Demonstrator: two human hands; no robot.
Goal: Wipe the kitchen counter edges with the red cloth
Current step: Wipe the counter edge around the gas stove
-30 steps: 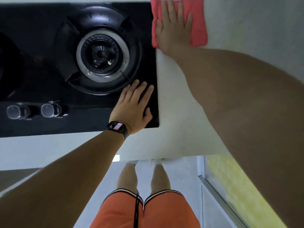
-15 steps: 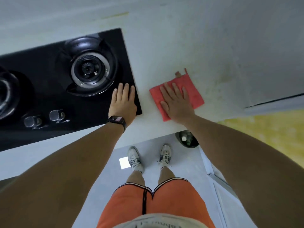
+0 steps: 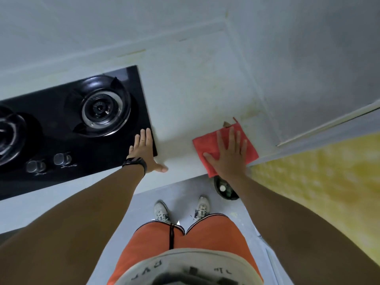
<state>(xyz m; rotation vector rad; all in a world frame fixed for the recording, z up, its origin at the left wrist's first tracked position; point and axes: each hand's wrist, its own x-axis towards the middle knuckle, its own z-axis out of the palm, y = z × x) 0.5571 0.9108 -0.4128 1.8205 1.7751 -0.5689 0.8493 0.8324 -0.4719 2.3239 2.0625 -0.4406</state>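
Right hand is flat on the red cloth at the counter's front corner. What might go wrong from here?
1. The red square cloth already overhangs the white counter edge; under the flat right hand it may slip off toward the dark round container on the floor.
2. The left hand, braced on the glossy black glass hob, may smudge it.

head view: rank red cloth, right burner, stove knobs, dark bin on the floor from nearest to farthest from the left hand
From the left hand, resting flat on the stove's right corner:
1. Right burner, just up and left of it.
2. Red cloth, to its right under the right hand.
3. Stove knobs and dark bin, too close to call.
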